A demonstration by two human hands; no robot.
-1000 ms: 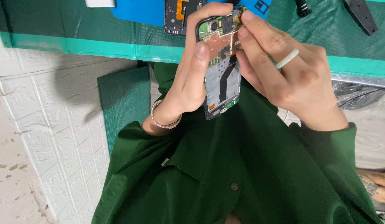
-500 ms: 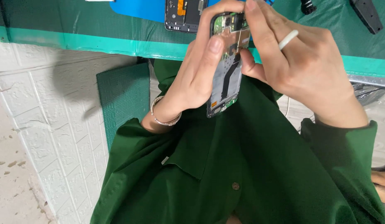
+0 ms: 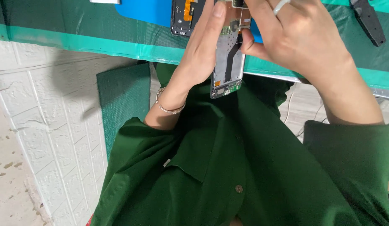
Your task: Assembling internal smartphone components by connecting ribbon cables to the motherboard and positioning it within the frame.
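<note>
Head cam looks straight down a dark green button-up shirt [image 3: 228, 167]. Just past it, the left hand [image 3: 194, 71], thin silver bracelet [image 3: 169, 108] on the wrist, has its grip wrapped round the side of an opened-up smartphone with a silver frame and bare circuit boards [image 3: 228, 62], held upright over the counter edge. Right hand [image 3: 299, 42] pinches the phone's top end, white ring [image 3: 281, 6] on a finger. Beyond sit the teal-edged green counter [image 3: 77, 31], a blue mat [image 3: 144, 10] and another dark phone part [image 3: 182, 16].

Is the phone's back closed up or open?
Open. The phone, gripped by the left hand and right hand, shows a bare circuit board and flex cable, with no back cover on it.
</note>
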